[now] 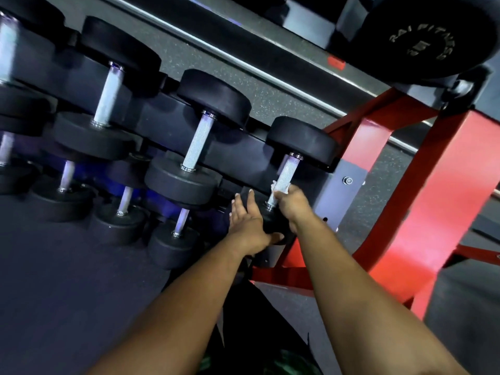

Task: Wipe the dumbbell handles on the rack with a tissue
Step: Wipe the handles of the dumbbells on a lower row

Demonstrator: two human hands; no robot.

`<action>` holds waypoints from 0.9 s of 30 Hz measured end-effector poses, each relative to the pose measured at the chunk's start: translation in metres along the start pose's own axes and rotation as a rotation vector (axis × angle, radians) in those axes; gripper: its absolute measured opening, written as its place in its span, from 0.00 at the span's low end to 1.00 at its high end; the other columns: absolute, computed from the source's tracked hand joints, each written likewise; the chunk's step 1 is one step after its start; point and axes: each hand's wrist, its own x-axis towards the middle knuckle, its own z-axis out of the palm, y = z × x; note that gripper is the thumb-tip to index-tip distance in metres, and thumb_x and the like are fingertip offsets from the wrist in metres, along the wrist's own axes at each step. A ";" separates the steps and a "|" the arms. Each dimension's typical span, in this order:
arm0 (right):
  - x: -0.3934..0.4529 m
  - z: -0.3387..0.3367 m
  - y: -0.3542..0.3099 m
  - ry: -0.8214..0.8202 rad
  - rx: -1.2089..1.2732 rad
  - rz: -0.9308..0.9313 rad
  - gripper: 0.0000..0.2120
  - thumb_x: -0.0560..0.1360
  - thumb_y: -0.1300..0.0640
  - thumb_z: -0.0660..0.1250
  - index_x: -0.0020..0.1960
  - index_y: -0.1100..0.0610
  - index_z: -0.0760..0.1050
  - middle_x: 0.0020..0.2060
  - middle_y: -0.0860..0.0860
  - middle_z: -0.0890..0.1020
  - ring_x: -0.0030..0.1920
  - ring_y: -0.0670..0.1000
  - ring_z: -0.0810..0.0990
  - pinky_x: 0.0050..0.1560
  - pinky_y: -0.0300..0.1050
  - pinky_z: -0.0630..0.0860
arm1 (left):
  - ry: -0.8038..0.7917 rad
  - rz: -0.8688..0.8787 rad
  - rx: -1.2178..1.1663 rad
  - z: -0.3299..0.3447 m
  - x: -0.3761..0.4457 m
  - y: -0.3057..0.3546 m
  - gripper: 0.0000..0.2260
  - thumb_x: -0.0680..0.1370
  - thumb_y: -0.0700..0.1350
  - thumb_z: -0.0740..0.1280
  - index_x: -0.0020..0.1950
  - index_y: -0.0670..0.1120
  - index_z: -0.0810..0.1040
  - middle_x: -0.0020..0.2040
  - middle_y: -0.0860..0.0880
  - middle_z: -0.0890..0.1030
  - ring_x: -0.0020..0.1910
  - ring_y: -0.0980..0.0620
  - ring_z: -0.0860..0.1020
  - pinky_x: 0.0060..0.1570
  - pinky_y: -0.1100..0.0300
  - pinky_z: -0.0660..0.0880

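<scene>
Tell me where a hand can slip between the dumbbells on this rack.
Free: the gap around the middle handle, between its two black heads, and likewise around the next handle leftward. Crowded: the end handle, where the right hand grips the tissue and the left hand rests alongside.

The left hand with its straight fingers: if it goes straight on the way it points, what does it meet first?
Probably the near black head of the neighbouring dumbbell, just beyond the left hand; depth is unclear.
</scene>
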 end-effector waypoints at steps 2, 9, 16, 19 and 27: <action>0.007 -0.002 -0.013 0.135 0.094 -0.052 0.09 0.76 0.68 0.62 0.50 0.58 0.78 0.42 0.53 0.82 0.40 0.49 0.78 0.41 0.41 0.75 | 0.004 -0.004 0.001 0.000 -0.001 0.001 0.62 0.69 0.62 0.78 0.80 0.49 0.30 0.80 0.40 0.30 0.80 0.42 0.35 0.80 0.47 0.41; -0.028 -0.003 -0.015 0.209 -0.432 -0.162 0.22 0.80 0.62 0.59 0.73 0.60 0.69 0.63 0.61 0.79 0.61 0.60 0.78 0.62 0.48 0.73 | 0.016 0.001 -0.006 0.002 0.002 0.000 0.63 0.68 0.62 0.78 0.80 0.50 0.31 0.80 0.40 0.31 0.80 0.42 0.35 0.79 0.47 0.41; -0.029 -0.018 -0.052 0.190 -1.156 -0.621 0.30 0.77 0.68 0.58 0.78 0.56 0.60 0.74 0.59 0.69 0.68 0.60 0.73 0.63 0.51 0.73 | 0.069 0.038 0.010 0.007 0.001 -0.001 0.62 0.68 0.63 0.77 0.81 0.49 0.32 0.80 0.37 0.33 0.81 0.40 0.37 0.80 0.46 0.42; -0.026 -0.022 -0.047 0.019 -1.683 -0.694 0.27 0.82 0.64 0.52 0.80 0.62 0.51 0.80 0.61 0.54 0.79 0.62 0.56 0.76 0.54 0.57 | 0.079 0.064 0.014 0.008 0.000 -0.005 0.62 0.68 0.64 0.77 0.81 0.49 0.32 0.80 0.37 0.33 0.81 0.39 0.37 0.80 0.45 0.43; -0.053 -0.021 -0.039 -0.302 -1.921 -0.682 0.24 0.84 0.59 0.51 0.80 0.54 0.57 0.79 0.51 0.59 0.80 0.53 0.53 0.78 0.55 0.51 | 0.082 0.165 0.066 0.000 -0.009 -0.013 0.58 0.72 0.63 0.74 0.80 0.47 0.31 0.81 0.35 0.37 0.81 0.39 0.40 0.79 0.46 0.44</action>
